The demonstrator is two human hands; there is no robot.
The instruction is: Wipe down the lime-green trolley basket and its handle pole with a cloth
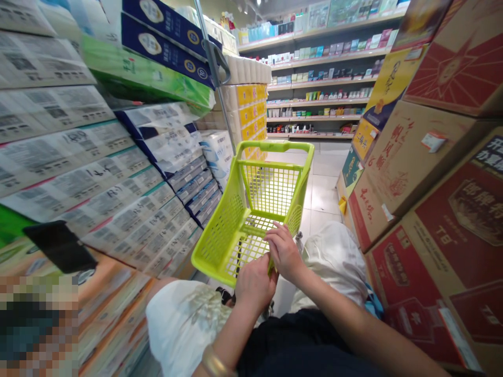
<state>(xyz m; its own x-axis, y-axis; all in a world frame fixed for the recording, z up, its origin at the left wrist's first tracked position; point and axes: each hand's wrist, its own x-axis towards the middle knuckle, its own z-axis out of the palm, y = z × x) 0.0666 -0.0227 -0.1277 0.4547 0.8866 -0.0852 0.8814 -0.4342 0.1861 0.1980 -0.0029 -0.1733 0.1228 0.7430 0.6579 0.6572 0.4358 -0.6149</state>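
A lime-green plastic shopping basket (255, 209) with mesh walls stands in front of me, its far end pointing down the aisle. My left hand (256, 285) is curled around its near rim, and a gold bangle (214, 362) sits on that wrist. Just beyond it, my right hand (283, 252) grips the same rim with its fingers folded over the edge. Nothing shows inside the basket except its green mesh floor. A dark garment (298, 340) lies below my arms, with white cloth (334, 262) bulging beside it.
Wrapped tissue packs (70, 152) are stacked high on the left, and a black phone-like object (58, 246) lies against them. Printed cardboard cartons (420, 173) wall the right. A tiled floor (322, 193) runs ahead to shelves of bottles and boxes (318, 89).
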